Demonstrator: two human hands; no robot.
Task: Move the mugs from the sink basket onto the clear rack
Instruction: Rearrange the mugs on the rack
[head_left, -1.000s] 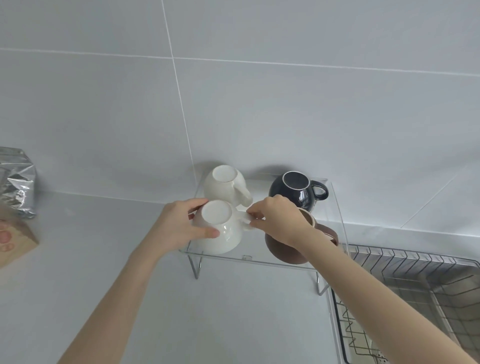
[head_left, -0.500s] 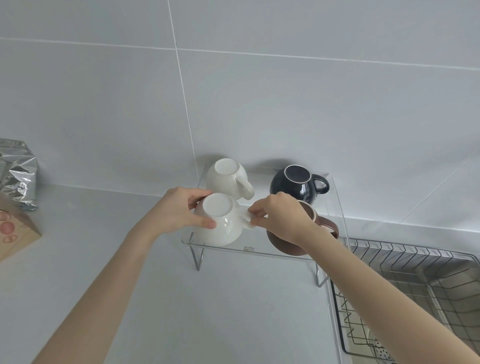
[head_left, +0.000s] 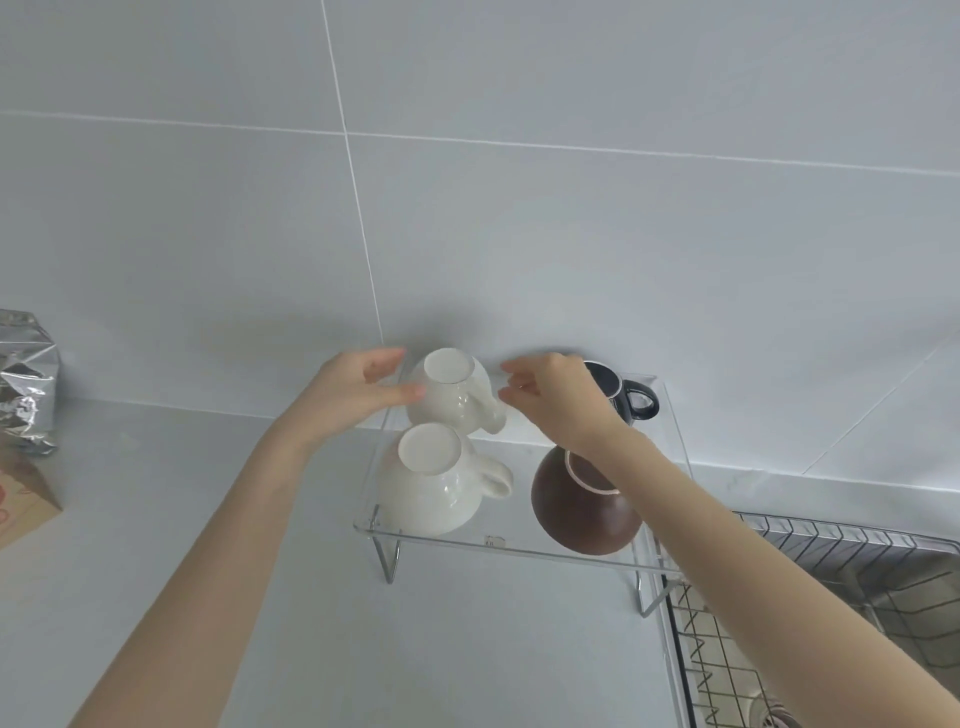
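The clear rack (head_left: 519, 546) stands on the counter against the wall and bears four upside-down mugs. A white mug (head_left: 431, 488) sits front left, free of both hands. Behind it is a second white mug (head_left: 452, 397). My left hand (head_left: 358, 395) is at that mug's left side, thumb touching it, fingers spread. My right hand (head_left: 556, 402) hovers just right of its handle, fingers loosely curled and holding nothing. A brown mug (head_left: 576, 525) sits front right under my right forearm. My right hand partly hides a dark mug (head_left: 631, 397) at the back right.
The wire sink basket (head_left: 831, 561) lies at the lower right, with the sink drain (head_left: 774, 719) below it. A crumpled foil bag (head_left: 26, 384) and a brown paper pack (head_left: 21, 499) stand at the far left. The tiled wall is right behind the rack.
Both hands let go of the front white mug, which now rests on the rack. They moved back to either side of the rear white mug.
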